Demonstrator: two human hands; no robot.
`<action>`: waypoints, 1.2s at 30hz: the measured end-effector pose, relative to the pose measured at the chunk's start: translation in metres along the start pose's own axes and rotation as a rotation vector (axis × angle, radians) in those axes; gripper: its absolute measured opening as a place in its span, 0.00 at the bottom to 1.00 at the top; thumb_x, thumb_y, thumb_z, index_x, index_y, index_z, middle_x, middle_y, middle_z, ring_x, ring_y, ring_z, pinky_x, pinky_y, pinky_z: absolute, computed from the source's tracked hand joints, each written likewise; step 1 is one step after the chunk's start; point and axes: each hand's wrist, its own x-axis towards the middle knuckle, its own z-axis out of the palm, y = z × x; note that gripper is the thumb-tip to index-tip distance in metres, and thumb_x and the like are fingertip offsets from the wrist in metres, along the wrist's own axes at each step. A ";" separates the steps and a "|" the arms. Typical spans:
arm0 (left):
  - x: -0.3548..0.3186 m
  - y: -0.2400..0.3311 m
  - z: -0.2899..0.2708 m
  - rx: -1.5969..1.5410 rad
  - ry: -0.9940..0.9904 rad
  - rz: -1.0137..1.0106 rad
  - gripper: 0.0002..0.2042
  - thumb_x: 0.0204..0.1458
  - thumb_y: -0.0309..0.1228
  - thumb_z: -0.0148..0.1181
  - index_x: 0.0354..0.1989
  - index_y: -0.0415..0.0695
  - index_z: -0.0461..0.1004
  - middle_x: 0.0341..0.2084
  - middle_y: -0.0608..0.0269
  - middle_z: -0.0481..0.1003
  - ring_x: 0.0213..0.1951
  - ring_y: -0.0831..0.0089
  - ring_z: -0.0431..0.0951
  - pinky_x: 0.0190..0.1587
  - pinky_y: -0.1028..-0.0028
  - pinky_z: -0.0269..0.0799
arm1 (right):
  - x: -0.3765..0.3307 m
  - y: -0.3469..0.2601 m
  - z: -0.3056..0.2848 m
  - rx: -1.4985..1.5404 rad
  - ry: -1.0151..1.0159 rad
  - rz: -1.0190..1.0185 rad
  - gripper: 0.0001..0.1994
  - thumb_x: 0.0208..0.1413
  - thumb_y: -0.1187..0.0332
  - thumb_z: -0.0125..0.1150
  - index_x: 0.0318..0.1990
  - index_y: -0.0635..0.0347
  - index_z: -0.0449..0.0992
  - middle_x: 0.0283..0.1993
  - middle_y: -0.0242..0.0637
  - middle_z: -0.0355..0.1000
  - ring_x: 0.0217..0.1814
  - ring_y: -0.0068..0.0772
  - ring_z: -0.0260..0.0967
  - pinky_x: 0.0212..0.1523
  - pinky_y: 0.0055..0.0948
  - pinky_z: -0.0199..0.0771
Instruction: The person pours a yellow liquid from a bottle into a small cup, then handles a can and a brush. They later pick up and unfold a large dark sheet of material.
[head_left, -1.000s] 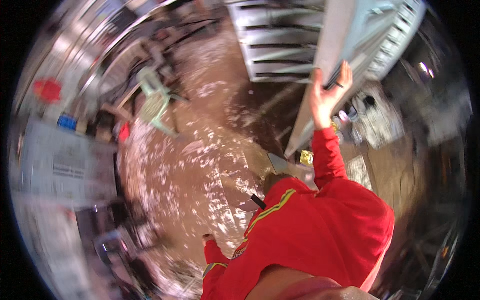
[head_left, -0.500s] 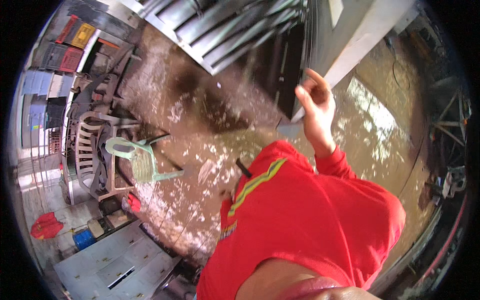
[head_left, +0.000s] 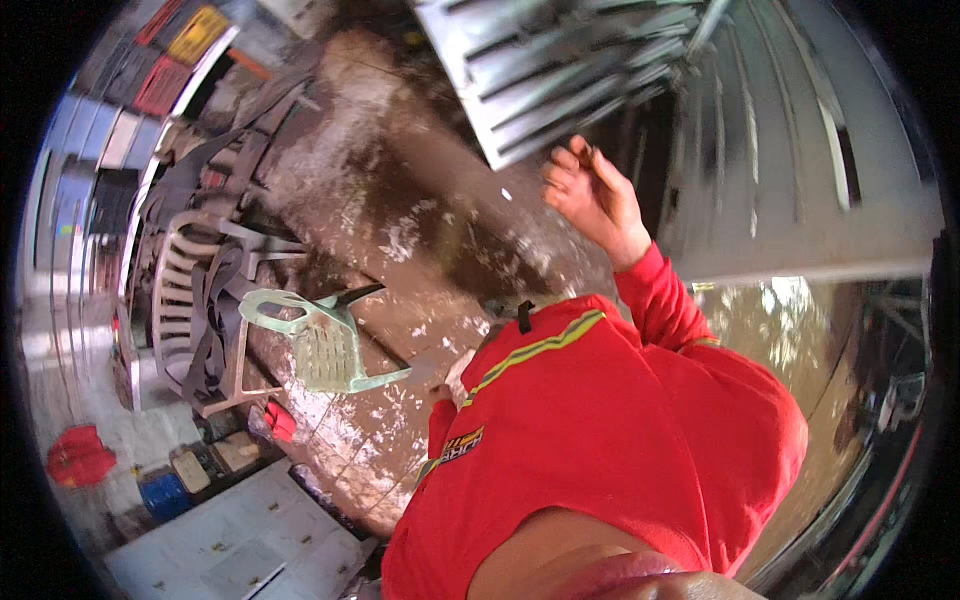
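Observation:
My right hand [head_left: 597,197] is raised in front of my chest, fingers curled in and thumb extended beside them. A small dark spot shows at the fingertips, too small to name. Just beyond the fingers hangs the corner of a light grey slatted metal panel [head_left: 540,75]; I cannot tell whether the hand touches it. On the right of the hand stands a broad grey ribbed metal panel [head_left: 755,160], with a dark gap between the two. My left hand [head_left: 440,393] shows only as a sliver beside my red shirt, its fingers hidden.
On the left stand a pale green plastic chair [head_left: 325,350] and a beige chair [head_left: 185,300] draped with dark straps. Grey cabinets [head_left: 240,535] lie at lower left, near a blue container [head_left: 163,495] and a red cloth [head_left: 80,455]. The brown floor [head_left: 440,240] is stained.
My right hand has come away from the dark panel's edge, moving slightly left, its fingers curling. The view has turned; the grey ribbed panel now spreads wide on the right.

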 end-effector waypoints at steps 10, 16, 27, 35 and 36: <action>0.172 0.128 -0.043 0.020 -0.047 0.062 0.19 0.40 0.35 0.60 0.42 0.40 0.73 0.38 0.44 0.76 0.41 0.53 0.77 0.43 0.64 0.72 | 0.189 0.118 -0.067 -0.315 0.287 0.053 0.10 0.57 0.66 0.56 0.42 0.60 0.72 0.39 0.34 0.67 0.39 0.28 0.62 0.42 0.30 0.62; 0.301 0.215 -0.056 -0.227 -0.127 -0.055 0.18 0.41 0.31 0.59 0.42 0.41 0.71 0.29 0.55 0.75 0.35 0.60 0.76 0.43 0.66 0.72 | 0.368 0.079 -0.072 -1.434 0.571 -0.593 0.28 0.48 0.66 0.67 0.56 0.66 0.67 0.47 0.35 0.69 0.50 0.26 0.64 0.54 0.27 0.62; 0.502 0.361 -0.129 -0.151 -0.226 -0.080 0.14 0.46 0.31 0.56 0.41 0.40 0.70 0.24 0.58 0.73 0.28 0.63 0.75 0.35 0.64 0.73 | 0.579 -0.018 -0.111 -1.955 1.275 -1.576 0.31 0.49 0.55 0.65 0.59 0.62 0.67 0.59 0.53 0.59 0.63 0.50 0.51 0.64 0.43 0.49; 0.719 0.367 -0.122 -0.209 -0.122 0.199 0.16 0.47 0.32 0.56 0.44 0.40 0.68 0.28 0.55 0.72 0.28 0.59 0.74 0.28 0.63 0.71 | 0.560 0.001 -0.133 -1.094 1.163 -1.432 0.20 0.49 0.70 0.62 0.52 0.61 0.74 0.52 0.44 0.70 0.53 0.32 0.66 0.56 0.30 0.61; 0.724 0.380 -0.117 -0.127 -0.193 0.196 0.17 0.47 0.33 0.56 0.45 0.40 0.68 0.30 0.53 0.72 0.31 0.58 0.73 0.31 0.63 0.70 | 0.557 0.000 -0.142 -1.254 1.202 -1.457 0.21 0.48 0.69 0.62 0.53 0.62 0.73 0.52 0.45 0.70 0.53 0.34 0.67 0.57 0.30 0.62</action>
